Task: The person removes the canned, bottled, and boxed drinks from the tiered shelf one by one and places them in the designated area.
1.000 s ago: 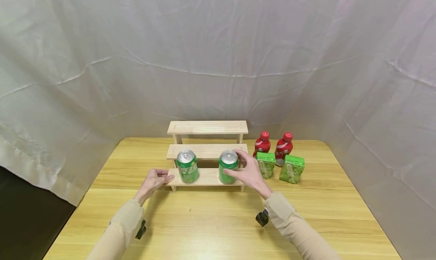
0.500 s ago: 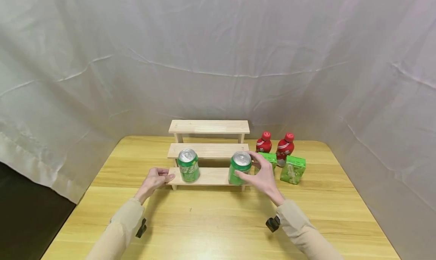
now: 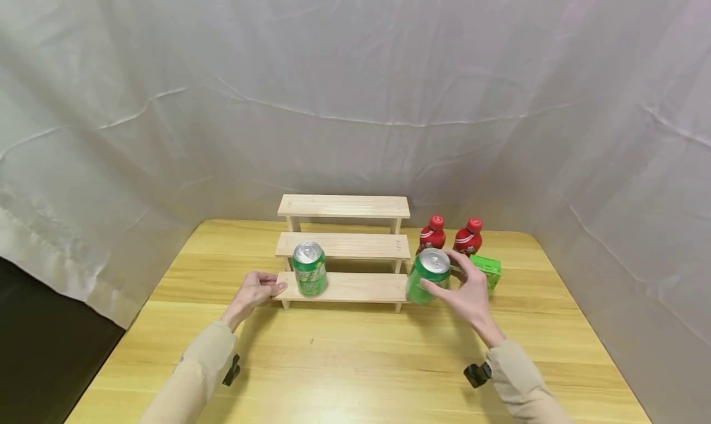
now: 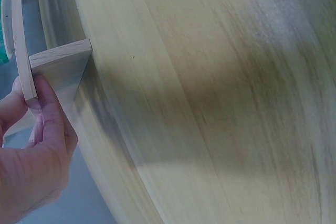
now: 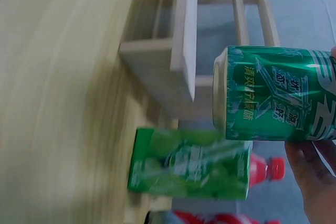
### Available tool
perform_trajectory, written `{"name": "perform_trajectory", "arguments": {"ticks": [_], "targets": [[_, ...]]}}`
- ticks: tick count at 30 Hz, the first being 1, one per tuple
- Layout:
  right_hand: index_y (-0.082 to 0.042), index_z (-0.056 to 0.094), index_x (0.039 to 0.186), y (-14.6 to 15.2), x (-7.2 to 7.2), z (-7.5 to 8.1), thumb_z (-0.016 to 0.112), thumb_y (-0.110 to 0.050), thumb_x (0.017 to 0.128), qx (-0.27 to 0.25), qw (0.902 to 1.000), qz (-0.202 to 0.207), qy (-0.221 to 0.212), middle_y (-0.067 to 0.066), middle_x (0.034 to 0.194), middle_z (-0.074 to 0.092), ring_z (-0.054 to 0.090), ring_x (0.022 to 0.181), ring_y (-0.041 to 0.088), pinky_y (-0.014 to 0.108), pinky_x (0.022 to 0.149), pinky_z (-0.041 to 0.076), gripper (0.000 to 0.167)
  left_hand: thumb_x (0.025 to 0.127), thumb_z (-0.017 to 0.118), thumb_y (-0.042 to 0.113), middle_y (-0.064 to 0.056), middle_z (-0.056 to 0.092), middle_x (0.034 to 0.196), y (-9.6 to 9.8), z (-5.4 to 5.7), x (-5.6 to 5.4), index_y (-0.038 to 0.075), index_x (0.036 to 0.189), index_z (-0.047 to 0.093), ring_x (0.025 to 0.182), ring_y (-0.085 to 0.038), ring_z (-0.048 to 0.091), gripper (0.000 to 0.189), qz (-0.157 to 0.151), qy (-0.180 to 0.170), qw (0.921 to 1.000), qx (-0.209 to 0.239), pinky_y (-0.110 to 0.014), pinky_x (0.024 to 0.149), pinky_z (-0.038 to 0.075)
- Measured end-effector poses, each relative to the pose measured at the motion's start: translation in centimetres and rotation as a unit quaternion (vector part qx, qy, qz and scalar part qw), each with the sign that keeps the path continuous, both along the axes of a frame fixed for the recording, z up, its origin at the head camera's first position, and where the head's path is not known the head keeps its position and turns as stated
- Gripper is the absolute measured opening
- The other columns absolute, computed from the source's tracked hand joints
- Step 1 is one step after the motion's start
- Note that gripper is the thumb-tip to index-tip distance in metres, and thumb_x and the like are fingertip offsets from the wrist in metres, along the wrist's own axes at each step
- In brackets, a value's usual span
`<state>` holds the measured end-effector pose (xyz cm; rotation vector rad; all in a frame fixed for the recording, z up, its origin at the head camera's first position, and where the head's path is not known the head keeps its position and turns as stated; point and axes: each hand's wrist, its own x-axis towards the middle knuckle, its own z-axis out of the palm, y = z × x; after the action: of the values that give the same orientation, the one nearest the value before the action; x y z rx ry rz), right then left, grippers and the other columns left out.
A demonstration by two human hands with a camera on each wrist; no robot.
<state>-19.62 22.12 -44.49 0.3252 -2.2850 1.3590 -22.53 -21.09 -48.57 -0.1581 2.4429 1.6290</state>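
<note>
My right hand grips a green soda can with a silver top, just off the right end of the shelf's lowest step. In the right wrist view that can is held clear of the wood, its base showing. Thumb and fingers of my left hand pinch the left end of the lowest board of a three-step wooden shelf; the left wrist view shows the board's end between them. A second green soda can stands upright on the lowest step, towards its left.
Two red-capped bottles stand right of the shelf. A green drink carton is near them, partly behind my right hand; in the right wrist view a green carton lies close below the can. Grey cloth hangs behind the table.
My right hand has lifted its can off the lowest step and carried it rightward past the shelf's end, now covering one carton. My left hand keeps its hold on the board.
</note>
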Motion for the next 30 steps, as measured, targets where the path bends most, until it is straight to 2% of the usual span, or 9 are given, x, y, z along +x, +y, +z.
{"name": "perform_trajectory", "arguments": {"ticks": [5, 11, 19, 30], "targets": [[0.0, 0.06, 0.131, 1.4, 0.6, -0.1, 0.089, 0.001, 0.068, -0.006, 0.9994, -0.026, -0.023, 0.019, 0.123, 0.066, 0.053, 0.102, -0.011, 0.002, 0.085, 0.048, 0.069, 0.094, 0.068, 0.011, -0.034, 0.064, 0.115, -0.1, 0.0, 0.0, -0.022, 0.13, 0.049, 0.085, -0.013, 0.064, 0.052, -0.005, 0.003, 1.0, 0.002, -0.027, 0.08, 0.06], [0.006, 0.059, 0.129, 1.9, 1.3, 0.4, 0.087, 0.005, 0.068, -0.009, 0.9981, -0.05, -0.033, 0.024, 0.122, 0.065, 0.053, 0.101, -0.009, 0.001, 0.084, 0.048, 0.067, 0.095, 0.068, 0.012, -0.034, 0.063, 0.119, 0.0, 0.0, 0.0, -0.021, 0.131, 0.048, 0.092, -0.017, 0.065, 0.053, -0.004, 0.0, 1.0, -0.007, -0.031, 0.085, 0.06], [-0.003, 0.06, 0.133, 3.3, 0.5, -1.6, 0.092, -0.003, 0.066, 0.012, 0.9978, -0.063, -0.016, 0.018, 0.126, 0.066, 0.051, 0.103, -0.013, 0.001, 0.083, 0.047, 0.074, 0.095, 0.068, 0.011, -0.034, 0.062, 0.118, 0.2, 0.0, 0.1, -0.021, 0.13, 0.049, 0.091, -0.017, 0.064, 0.051, 0.004, -0.002, 1.0, -0.003, -0.031, 0.085, 0.06], [0.0, 0.059, 0.131, 3.8, 0.5, -3.2, 0.092, -0.009, 0.068, 0.036, 0.9969, -0.065, -0.027, 0.02, 0.123, 0.066, 0.051, 0.1, -0.013, 0.009, 0.081, 0.054, 0.072, 0.095, 0.067, 0.011, -0.036, 0.061, 0.12, 0.2, 0.2, 0.2, -0.022, 0.13, 0.048, 0.095, -0.022, 0.065, 0.052, 0.004, 0.002, 0.9999, -0.009, -0.035, 0.087, 0.061]]}}
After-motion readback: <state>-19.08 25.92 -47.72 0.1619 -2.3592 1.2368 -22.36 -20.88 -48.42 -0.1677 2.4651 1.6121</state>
